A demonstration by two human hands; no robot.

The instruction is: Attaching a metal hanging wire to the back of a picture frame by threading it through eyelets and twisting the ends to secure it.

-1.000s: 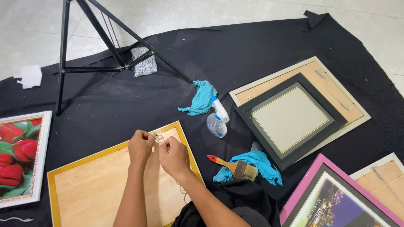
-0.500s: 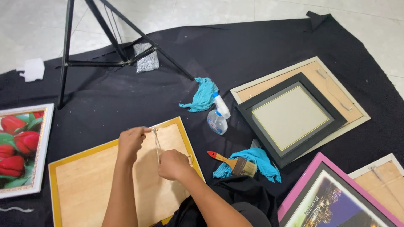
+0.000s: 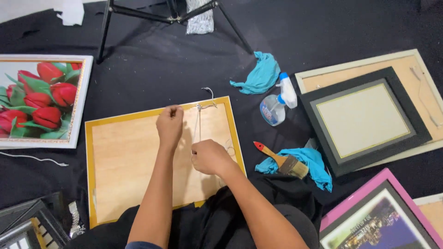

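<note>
A yellow-edged picture frame (image 3: 134, 152) lies face down on the black cloth, its wooden back up. A thin hanging cord (image 3: 199, 124) runs down from a knot at the frame's top edge. My left hand (image 3: 170, 125) pinches closed near the top edge, just left of the knot. My right hand (image 3: 208, 157) is closed on the cord's lower end and holds it taut over the wooden back.
A tulip picture (image 3: 39, 99) lies at left. A spray bottle (image 3: 277, 103), two teal cloths (image 3: 260, 74), a paintbrush (image 3: 281, 159), a black frame (image 3: 364, 117) and a pink-edged frame (image 3: 383, 212) lie at right. Tripod legs (image 3: 170, 14) stand at the far side.
My hands were together at the frame's top edge; the right hand has pulled down toward me, drawing the cord taut. The view has moved closer.
</note>
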